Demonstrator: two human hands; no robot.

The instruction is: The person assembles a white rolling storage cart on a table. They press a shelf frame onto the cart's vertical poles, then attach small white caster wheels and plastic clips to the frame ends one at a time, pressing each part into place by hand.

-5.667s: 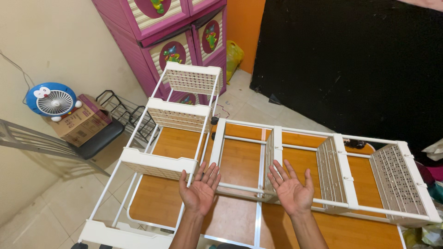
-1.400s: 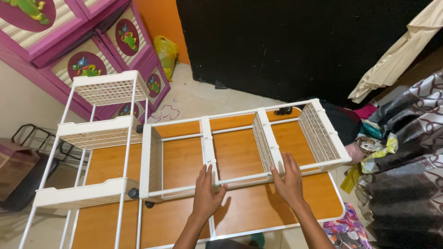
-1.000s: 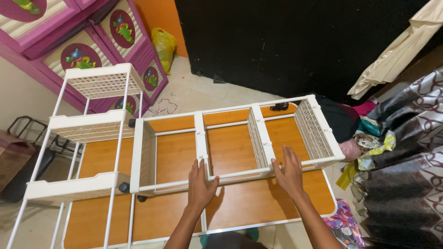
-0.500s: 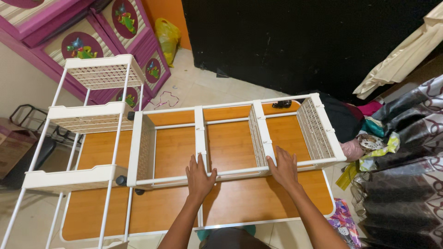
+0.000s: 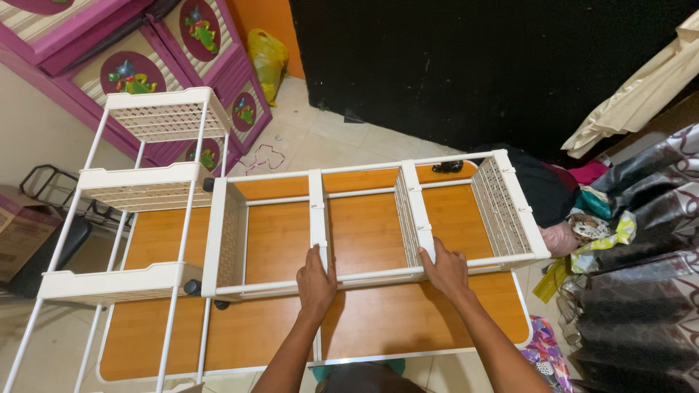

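A white plastic shelf rack (image 5: pixel 502 204) lies on its side on a low wooden table (image 5: pixel 386 327). My left hand (image 5: pixel 316 280) grips the near end of its second shelf panel. My right hand (image 5: pixel 445 269) grips the near end of the third panel, where it meets the front rail. A second white rack (image 5: pixel 156 175) with three basket shelves lies across the table's left side, its end touching the first rack. Small black wheels show at both racks' ends.
Purple drawer cabinets (image 5: pixel 145 65) stand at the back left, with a yellow bag (image 5: pixel 268 54) beside them. A black wall panel (image 5: pixel 473 65) fills the back. Piled cloth and clothes (image 5: pixel 626 240) crowd the right side. A cardboard box (image 5: pixel 22 233) and a black wire stand are at the left.
The view has shifted from the left end of the racks to the right-hand rack. My hands, flat and open on it earlier, now grip the near ends of two shelf panels.
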